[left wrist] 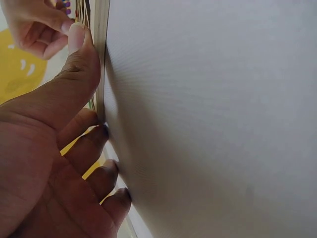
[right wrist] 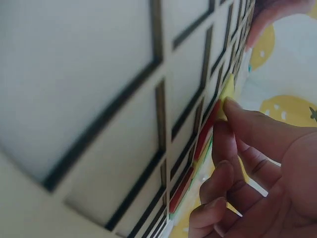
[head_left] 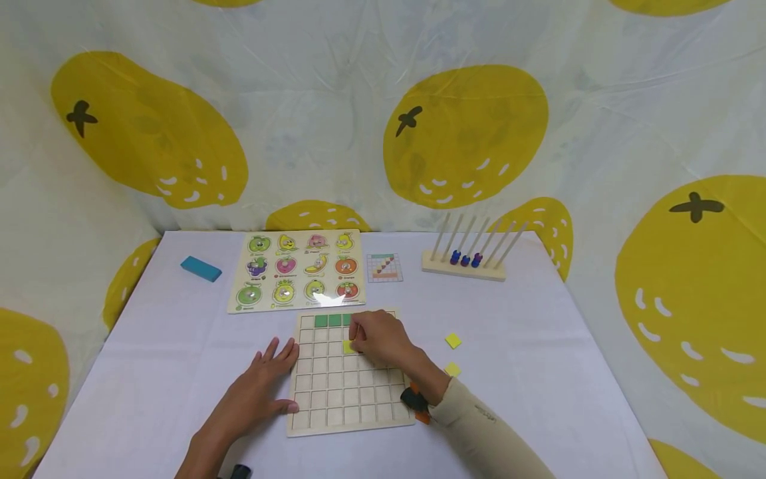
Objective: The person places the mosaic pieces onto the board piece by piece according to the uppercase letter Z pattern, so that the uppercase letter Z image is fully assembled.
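Observation:
My right hand (head_left: 383, 339) pinches a yellow square tile (right wrist: 227, 95) between thumb and index finger, low over the upper middle of a wooden grid board (head_left: 335, 399). In the head view that yellow tile shows just left of the fingertips. Green tiles (head_left: 328, 320) fill part of the board's top row, some hidden by the hand. Red tiles (right wrist: 205, 131) sit in cells beside the pinched one in the right wrist view. My left hand (head_left: 260, 386) lies along the board's left side, fingers spread, with thumb and fingertips touching its edge (left wrist: 100, 44).
Loose yellow tiles (head_left: 453, 340) lie right of the board; orange tiles (head_left: 422, 418) lie by the right wrist. Behind are a fruit puzzle (head_left: 302, 273), a pattern card (head_left: 385, 267) and a pegged stand with beads (head_left: 463, 266). A blue block (head_left: 201, 269) rests far left.

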Action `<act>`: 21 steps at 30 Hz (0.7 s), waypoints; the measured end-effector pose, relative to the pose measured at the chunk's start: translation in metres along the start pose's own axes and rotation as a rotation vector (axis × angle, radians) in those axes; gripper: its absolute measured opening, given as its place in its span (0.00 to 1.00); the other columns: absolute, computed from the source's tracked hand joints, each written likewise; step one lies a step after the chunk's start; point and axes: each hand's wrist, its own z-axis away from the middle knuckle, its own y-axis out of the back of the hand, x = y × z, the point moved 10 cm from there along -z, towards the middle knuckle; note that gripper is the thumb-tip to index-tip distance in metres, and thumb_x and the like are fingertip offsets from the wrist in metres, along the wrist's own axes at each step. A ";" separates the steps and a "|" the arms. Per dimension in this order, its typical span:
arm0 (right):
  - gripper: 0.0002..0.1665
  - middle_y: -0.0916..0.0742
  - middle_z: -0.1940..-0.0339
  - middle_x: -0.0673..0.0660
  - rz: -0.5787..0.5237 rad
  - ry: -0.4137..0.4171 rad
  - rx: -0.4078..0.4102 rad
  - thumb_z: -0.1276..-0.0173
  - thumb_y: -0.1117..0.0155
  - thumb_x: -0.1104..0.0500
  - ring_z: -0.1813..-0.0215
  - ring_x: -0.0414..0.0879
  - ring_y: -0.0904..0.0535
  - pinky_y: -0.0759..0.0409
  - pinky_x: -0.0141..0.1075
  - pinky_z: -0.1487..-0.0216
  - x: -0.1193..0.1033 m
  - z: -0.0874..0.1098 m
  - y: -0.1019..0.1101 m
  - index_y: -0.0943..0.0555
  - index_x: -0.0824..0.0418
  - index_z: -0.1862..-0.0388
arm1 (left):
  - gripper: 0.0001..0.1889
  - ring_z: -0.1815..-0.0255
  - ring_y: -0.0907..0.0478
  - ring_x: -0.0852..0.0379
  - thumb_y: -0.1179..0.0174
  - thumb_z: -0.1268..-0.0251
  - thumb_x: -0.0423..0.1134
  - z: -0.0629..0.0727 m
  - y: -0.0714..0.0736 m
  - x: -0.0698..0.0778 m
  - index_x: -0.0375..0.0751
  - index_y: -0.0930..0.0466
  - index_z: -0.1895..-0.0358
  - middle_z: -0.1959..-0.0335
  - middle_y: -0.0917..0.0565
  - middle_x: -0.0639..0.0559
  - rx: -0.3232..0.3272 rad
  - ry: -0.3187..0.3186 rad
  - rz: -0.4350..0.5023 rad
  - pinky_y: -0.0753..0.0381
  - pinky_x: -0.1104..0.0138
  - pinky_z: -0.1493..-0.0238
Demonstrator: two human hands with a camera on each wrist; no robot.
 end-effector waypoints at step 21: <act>0.10 0.15 0.75 0.41 -0.129 0.022 -0.019 0.38 0.19 0.61 0.67 0.37 0.21 0.23 0.34 0.58 0.010 0.019 0.011 0.13 0.49 0.63 | 0.61 0.11 0.53 0.36 0.14 0.59 0.51 0.000 0.001 0.001 0.42 0.37 0.18 0.15 0.38 0.45 -0.018 0.011 0.012 0.49 0.37 0.14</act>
